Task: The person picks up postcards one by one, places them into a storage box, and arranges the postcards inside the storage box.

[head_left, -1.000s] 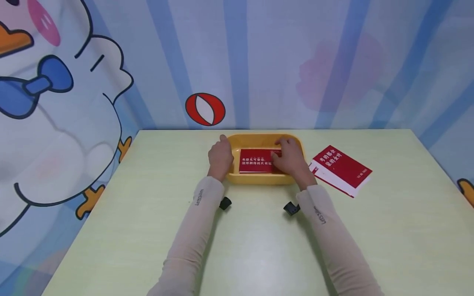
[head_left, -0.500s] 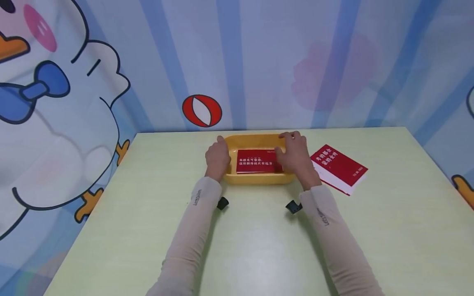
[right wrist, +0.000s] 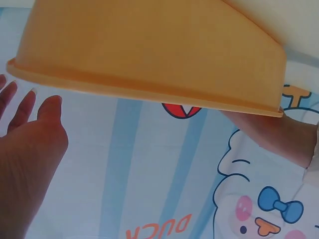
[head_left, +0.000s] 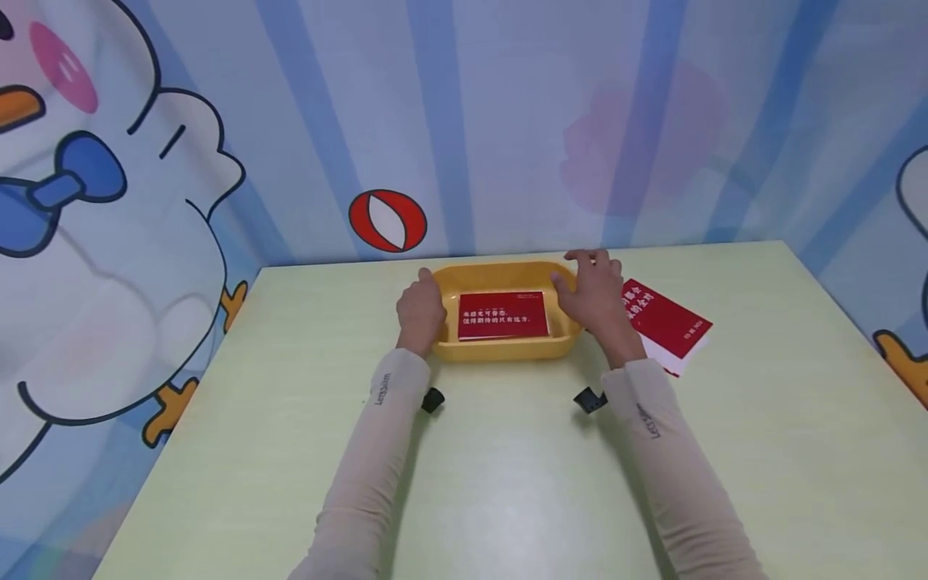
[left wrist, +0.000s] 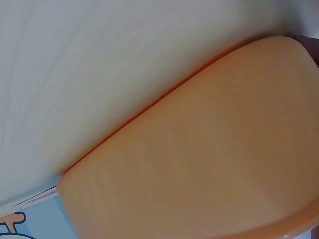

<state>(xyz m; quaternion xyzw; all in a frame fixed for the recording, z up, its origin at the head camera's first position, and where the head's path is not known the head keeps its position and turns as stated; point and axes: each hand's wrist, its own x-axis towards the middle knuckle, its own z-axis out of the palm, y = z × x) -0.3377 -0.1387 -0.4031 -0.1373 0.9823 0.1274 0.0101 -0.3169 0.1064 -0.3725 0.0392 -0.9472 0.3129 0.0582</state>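
A yellow plastic tray point(head_left: 507, 350) stands near the table's back edge. Inside it lies a red card point(head_left: 502, 316) with white lettering. My left hand point(head_left: 420, 310) grips the tray's left end, its fingertips mostly out of sight. Over the right rim, my right hand point(head_left: 594, 298) has its fingers spread and holds nothing. In the right wrist view the thumb and fingers of that right hand point(right wrist: 30, 149) stand just off the tray's rim point(right wrist: 149, 97). The tray's orange-looking side point(left wrist: 189, 149) fills much of the left wrist view.
Several red and white cards point(head_left: 670, 322) lie overlapping to the right of the tray, partly behind my right hand. A cartoon-printed cloth point(head_left: 500, 121) hangs behind the pale table point(head_left: 507, 483). Dark wrist-camera pieces point(head_left: 590, 400) show beside both sleeves.
My right hand has lifted from the card inside the tray and moved right, over the right rim. The left hand stays at the left end. The view has shifted slightly.
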